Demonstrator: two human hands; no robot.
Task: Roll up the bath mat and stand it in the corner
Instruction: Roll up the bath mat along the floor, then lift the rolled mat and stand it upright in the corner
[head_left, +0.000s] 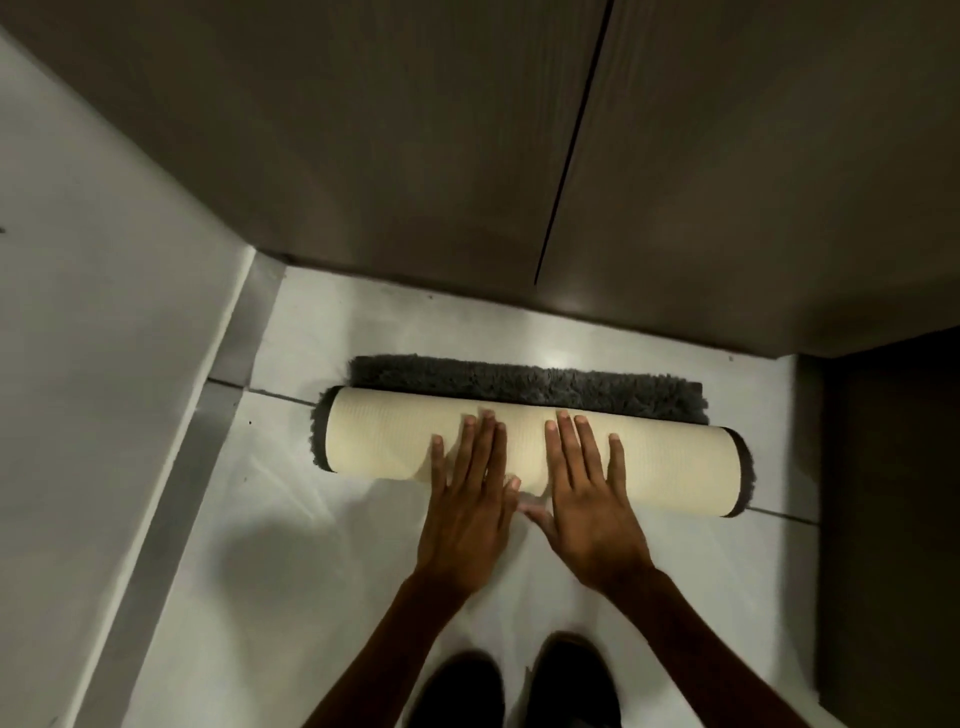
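Bath mat (649, 457) lies mostly rolled on the pale floor (291, 571), cream backing outward, a grey shaggy strip still flat on its far side near the dark wall (415, 156). Its inner turns are hidden. Left hand (470, 514) and right hand (592, 509) press flat on the roll's middle, fingers spread, gripping nothing. Blurred shoes (571, 680) show nearest.

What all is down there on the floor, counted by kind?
Bath mat, nearly rolled, cream backing outward, a grey shaggy strip still flat: 1
Hands pressed flat on the roll, left hand and right hand: 2
Dark shoes: 2
Total: 5
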